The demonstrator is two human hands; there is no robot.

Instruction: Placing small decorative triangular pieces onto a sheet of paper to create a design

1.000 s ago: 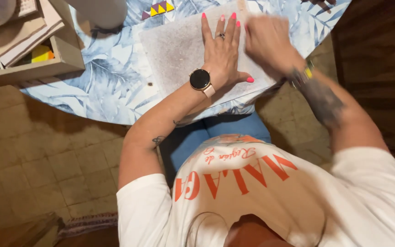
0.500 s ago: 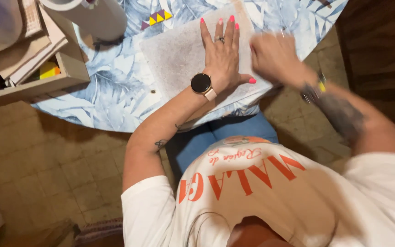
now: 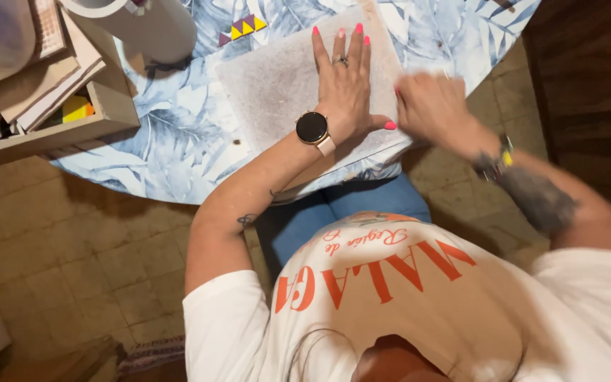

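Two hands on grey sheet (image 3: 284,85): left hand (image 3: 344,88) flat, grip fully spread; right hand (image 3: 429,106) blurred, grip unclear.

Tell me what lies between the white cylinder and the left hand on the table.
In the head view, between the white cylinder and the left hand lie a small strip of yellow and purple triangles and the bare left part of the grey sheet.

A home craft corner, probably.
Leaf-print cloth (image 3: 171,141) over a round counter (image 3: 143,180), worn floor tiles (image 3: 72,262), a wooden tray (image 3: 72,117) stuffed with papers.
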